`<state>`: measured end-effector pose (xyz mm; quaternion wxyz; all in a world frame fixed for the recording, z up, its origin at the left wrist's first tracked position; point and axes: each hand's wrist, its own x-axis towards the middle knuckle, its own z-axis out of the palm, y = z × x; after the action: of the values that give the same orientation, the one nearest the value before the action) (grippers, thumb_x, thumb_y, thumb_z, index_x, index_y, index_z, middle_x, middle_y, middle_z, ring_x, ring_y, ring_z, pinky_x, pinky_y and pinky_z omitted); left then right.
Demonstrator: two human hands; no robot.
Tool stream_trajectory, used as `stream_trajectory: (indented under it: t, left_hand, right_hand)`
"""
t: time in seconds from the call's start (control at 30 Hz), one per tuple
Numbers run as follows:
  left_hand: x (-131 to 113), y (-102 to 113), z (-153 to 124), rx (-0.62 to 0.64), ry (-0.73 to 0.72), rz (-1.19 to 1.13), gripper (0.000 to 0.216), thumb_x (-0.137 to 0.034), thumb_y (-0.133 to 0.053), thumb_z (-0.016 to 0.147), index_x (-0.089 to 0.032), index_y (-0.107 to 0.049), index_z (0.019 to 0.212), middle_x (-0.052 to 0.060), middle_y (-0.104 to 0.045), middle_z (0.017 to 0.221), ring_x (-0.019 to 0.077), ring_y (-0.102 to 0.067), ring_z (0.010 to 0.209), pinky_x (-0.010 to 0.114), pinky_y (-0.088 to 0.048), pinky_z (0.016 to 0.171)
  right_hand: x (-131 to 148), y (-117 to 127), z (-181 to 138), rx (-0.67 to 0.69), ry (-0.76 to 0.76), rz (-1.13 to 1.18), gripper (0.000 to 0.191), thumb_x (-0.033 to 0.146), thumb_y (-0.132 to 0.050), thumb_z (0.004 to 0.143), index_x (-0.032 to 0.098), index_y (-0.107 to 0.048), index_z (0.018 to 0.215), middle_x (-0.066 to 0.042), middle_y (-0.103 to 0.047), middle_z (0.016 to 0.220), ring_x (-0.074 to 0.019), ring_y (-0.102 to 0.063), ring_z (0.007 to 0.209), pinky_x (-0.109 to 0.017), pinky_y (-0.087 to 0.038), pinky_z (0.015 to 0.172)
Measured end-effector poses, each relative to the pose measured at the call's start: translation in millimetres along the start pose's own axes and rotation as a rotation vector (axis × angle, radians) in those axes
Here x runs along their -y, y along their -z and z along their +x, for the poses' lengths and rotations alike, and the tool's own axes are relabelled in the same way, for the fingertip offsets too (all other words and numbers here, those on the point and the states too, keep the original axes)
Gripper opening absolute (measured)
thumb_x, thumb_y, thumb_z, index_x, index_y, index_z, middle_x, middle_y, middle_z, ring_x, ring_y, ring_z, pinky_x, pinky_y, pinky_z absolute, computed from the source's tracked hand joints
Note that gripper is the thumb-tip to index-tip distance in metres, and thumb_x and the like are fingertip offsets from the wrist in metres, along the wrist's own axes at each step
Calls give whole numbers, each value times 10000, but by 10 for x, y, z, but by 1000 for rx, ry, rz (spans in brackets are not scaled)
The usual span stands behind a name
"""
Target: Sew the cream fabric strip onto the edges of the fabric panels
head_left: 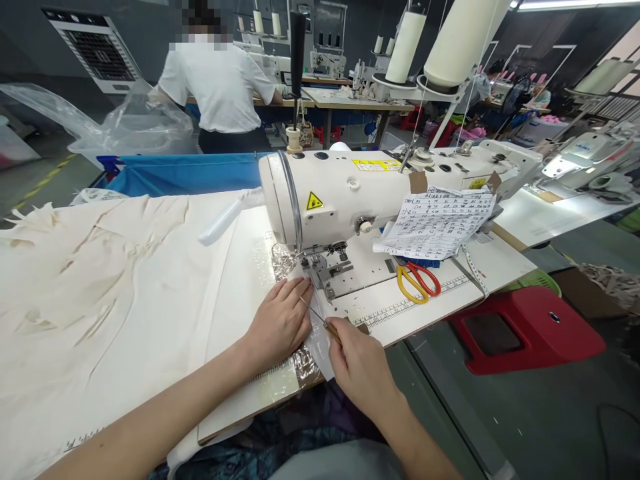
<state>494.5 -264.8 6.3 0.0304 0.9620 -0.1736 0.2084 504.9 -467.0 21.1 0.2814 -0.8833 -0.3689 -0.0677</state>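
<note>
My left hand [281, 319] lies with its fingers flat on a strip of white fabric [320, 350], its fingertips close to the presser foot area [306, 265] of a white sewing machine [340, 190]. In my right hand [364, 370] is an awl [332, 329], gripped by its wooden handle. Its thin metal shaft points up and left toward my left fingers; whether the tip touches the fabric I cannot tell. The strip passes between both hands and hangs toward the table's front edge.
Cream fabric [125, 287] spreads over the table's left side. Scissors [419, 283] with yellow and red handles lie right of the needle area, near a printed ruler. A handwritten sheet [437, 223] hangs on the machine. A red stool [540, 327] stands right; a person [220, 83] works ahead.
</note>
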Motion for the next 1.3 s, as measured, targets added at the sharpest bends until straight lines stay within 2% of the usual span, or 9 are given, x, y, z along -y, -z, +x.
stream_trajectory:
  t: [0.23,0.43,0.63,0.73,0.8,0.9,1.1,1.3]
  left_hand:
    - [85,-23,30,-11,26,-10,430,-204,-369,974,-73,-589,1320,191,-610,1344,329,-507,1291,514,-415,1090]
    - [128,-20,76,-18,125,43,400,-221,-418,958,-87,-632,1268,204,-616,1227,358,-522,1191,513,-482,972]
    - [327,-44,107,-28,76,111,366,-143,-425,957,-111,-661,1235,155,-665,1228,322,-541,1227,491,-439,1041]
    - [402,-23,116,-38,80,181,386,-54,-414,926,-115,-679,1199,139,-681,1230,321,-541,1243,497,-422,1059]
    - [379,2,117,-48,80,187,386,-39,-414,916,-95,-683,1187,153,-687,1213,322,-557,1221,489,-437,1042]
    - [242,29,101,-45,56,113,353,-133,-428,957,-69,-677,1199,163,-690,1213,317,-574,1203,471,-466,1012]
    - [26,-24,40,-34,29,24,430,-274,-414,986,-25,-651,1243,186,-659,1305,325,-561,1265,475,-430,1092]
    - [73,-11,43,-13,26,47,449,-217,-374,973,-26,-639,1280,173,-651,1328,321,-566,1263,498,-414,1096]
  right_hand:
    - [33,-40,135,57,-21,-29,316,61,-481,893,146,-624,1162,-83,-772,1033,-229,-741,837,-283,-515,642]
    - [50,-108,231,110,-63,-46,302,68,-483,907,148,-629,1158,-88,-773,1002,-232,-742,824,-277,-500,642]
    - [56,-147,274,57,-128,81,287,110,-428,918,103,-631,1120,-104,-738,835,-264,-720,724,-302,-477,595]
    - [69,-122,235,113,-186,239,242,156,-395,953,122,-617,1043,-54,-673,680,-242,-695,640,-285,-466,577]
    - [75,-107,202,150,-227,317,233,175,-379,965,137,-602,1022,-7,-609,587,-217,-661,554,-273,-458,566]
    - [76,-107,166,144,-243,332,231,187,-370,965,146,-596,995,19,-561,540,-204,-626,498,-278,-450,573]
    - [69,-94,91,62,-140,215,263,173,-380,945,137,-627,1027,-70,-693,733,-241,-675,650,-298,-421,582]
    - [-75,66,-94,38,-193,268,265,229,-406,973,149,-640,1068,-54,-695,757,-208,-652,638,-279,-454,587]
